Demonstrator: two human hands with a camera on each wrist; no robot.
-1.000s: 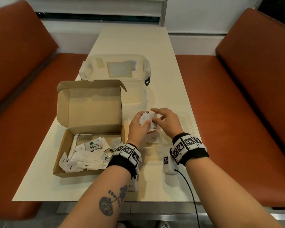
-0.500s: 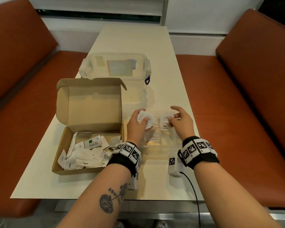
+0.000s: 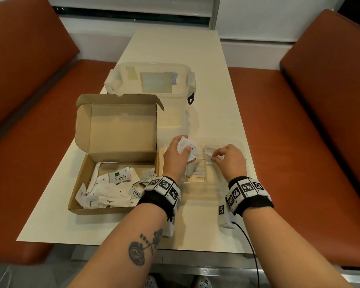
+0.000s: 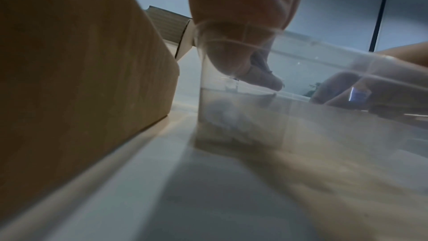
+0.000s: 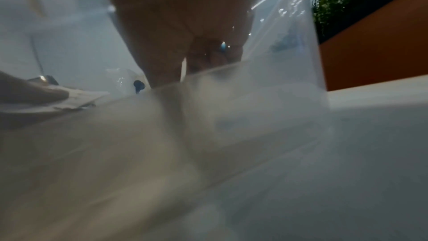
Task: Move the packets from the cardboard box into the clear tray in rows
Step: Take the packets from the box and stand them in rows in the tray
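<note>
An open cardboard box (image 3: 83, 169) lies at the table's left with several white packets (image 3: 110, 190) in it, one marked Stevia. The clear tray (image 3: 242, 146) sits to its right and holds a few packets (image 3: 197, 172). My left hand (image 3: 176, 156) grips a small bunch of white packets (image 3: 188, 147) above the tray's left side. Over the tray's middle, my right hand (image 3: 227, 159) pinches one packet (image 3: 209, 160) low between the tray walls. The wrist views look blurred through the tray wall (image 4: 324, 109); the left hand's packets (image 4: 264, 76) show there.
A clear lidded storage tub (image 3: 152, 80) stands behind the box and tray. Orange bench seats (image 3: 299, 132) flank the narrow white table (image 3: 206, 59). A cable (image 3: 249, 246) runs off the near table edge from my right wrist.
My right hand took one packet from the bunch in my left hand, carried it right and lowered it into the tray. The left hand stayed above the tray's left side.
</note>
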